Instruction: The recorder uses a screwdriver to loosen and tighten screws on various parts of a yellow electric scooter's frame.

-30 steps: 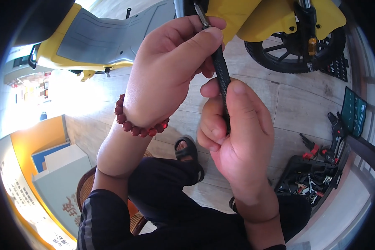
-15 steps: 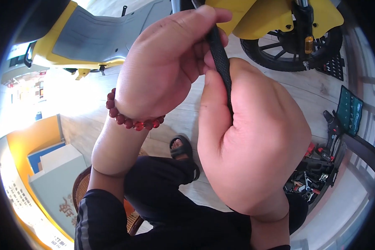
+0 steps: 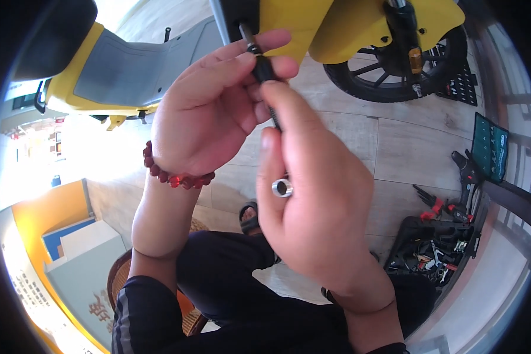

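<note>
A thin screwdriver-like tool [image 3: 265, 69] with a black textured grip and metal shaft slants up toward the dark panel of the yellow scooter [image 3: 294, 23]. My left hand [image 3: 209, 97], a red bead bracelet on its wrist, is closed lightly around the tool's front part, thumb on top and fingers behind. My right hand [image 3: 321, 177] grips the rear of the handle, thumb and forefinger pressed along it. A hollow silver metal cylinder [image 3: 282, 188] pokes out between the thumb and palm of that hand. Whether the tip touches the panel, I cannot tell.
The scooter's front wheel [image 3: 395, 74] stands at the far right. A black toolbox [image 3: 404, 239] with several tools lies at right, near a cordless drill [image 3: 467, 177] and a green pouch [image 3: 491, 147]. A wicker chair [image 3: 119, 277] is at lower left.
Both hands have shifted left and a little away from the head, with the right hand turned. The silver cylinder and the tool's metal shaft have come into view.
</note>
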The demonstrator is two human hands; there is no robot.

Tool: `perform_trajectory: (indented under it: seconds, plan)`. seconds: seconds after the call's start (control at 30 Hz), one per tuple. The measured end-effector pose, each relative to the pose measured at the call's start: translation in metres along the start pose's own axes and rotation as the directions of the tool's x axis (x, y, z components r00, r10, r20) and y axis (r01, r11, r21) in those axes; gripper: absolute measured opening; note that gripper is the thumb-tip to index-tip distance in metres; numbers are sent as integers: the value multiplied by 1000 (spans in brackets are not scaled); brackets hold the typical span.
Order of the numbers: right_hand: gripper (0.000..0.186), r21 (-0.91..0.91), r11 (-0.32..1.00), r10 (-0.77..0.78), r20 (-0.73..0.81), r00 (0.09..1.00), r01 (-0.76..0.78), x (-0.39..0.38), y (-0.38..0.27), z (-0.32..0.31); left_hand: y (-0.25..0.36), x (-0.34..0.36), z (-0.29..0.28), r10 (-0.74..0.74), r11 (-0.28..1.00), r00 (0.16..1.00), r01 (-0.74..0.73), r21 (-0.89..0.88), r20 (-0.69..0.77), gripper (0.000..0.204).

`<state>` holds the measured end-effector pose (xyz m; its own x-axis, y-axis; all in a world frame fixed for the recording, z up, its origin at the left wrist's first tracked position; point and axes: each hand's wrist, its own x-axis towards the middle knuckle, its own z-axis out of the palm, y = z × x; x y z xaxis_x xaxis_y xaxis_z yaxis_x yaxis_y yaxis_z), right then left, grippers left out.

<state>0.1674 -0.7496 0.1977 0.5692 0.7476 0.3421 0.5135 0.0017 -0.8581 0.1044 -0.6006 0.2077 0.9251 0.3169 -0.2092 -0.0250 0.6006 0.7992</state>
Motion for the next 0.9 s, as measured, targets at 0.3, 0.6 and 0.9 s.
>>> perform_trajectory:
  seconds: [0.3,0.6,0.9]
  plan:
    - [38,165,977,128,44,991,-133,-16,2,-21,-22,-6,22,-48,999,986,49,5,-158,29]
    - [49,363,854,191,446,875,-372,0,-3,-104,-11,-15,69,32,939,994,5,344,-101,25]
    - [31,273,788,215,718,662,-552,20,55,-192,40,-75,176,583,144,777,-386,911,237,5]
